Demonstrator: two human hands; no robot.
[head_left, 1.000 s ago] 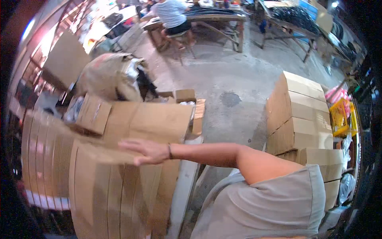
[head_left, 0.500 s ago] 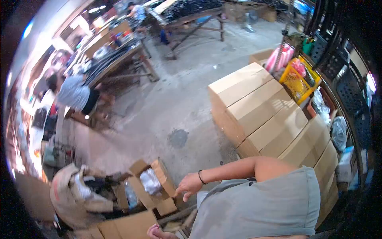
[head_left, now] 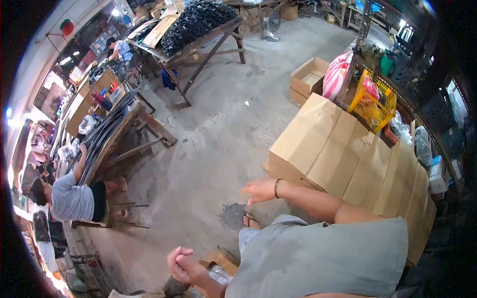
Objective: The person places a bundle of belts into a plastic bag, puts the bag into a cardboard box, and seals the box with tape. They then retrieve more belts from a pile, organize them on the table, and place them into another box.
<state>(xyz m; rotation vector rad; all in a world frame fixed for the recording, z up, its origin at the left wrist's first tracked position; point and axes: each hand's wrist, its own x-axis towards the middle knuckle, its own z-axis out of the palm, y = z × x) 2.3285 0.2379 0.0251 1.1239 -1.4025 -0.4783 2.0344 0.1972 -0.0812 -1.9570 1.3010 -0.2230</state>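
My right hand (head_left: 261, 191), with a dark band at its wrist, stretches out beside the row of brown cartons (head_left: 338, 141). Its fingers are loosely extended and hold nothing. Lower down, my left hand (head_left: 186, 267) has its fingers curled in, and no object shows in it. Partly behind my left forearm lies an open cardboard box (head_left: 222, 259) with clear plastic (head_left: 218, 274) in it. My shirt hides part of that box.
A person (head_left: 72, 198) sits by a workbench (head_left: 131, 121) with long black strips. A farther table (head_left: 203, 49) bears a black heap. A yellow crate (head_left: 372, 107), a pink-striped bag (head_left: 339, 74) and an open box (head_left: 310, 79) stand at the right. A fan (head_left: 272, 25) is farther back.
My view has turned and lifted, so the open boxes and sack at lower left have mostly left the frame. My right hand is nearer the cartons; my left hand has come up into view.
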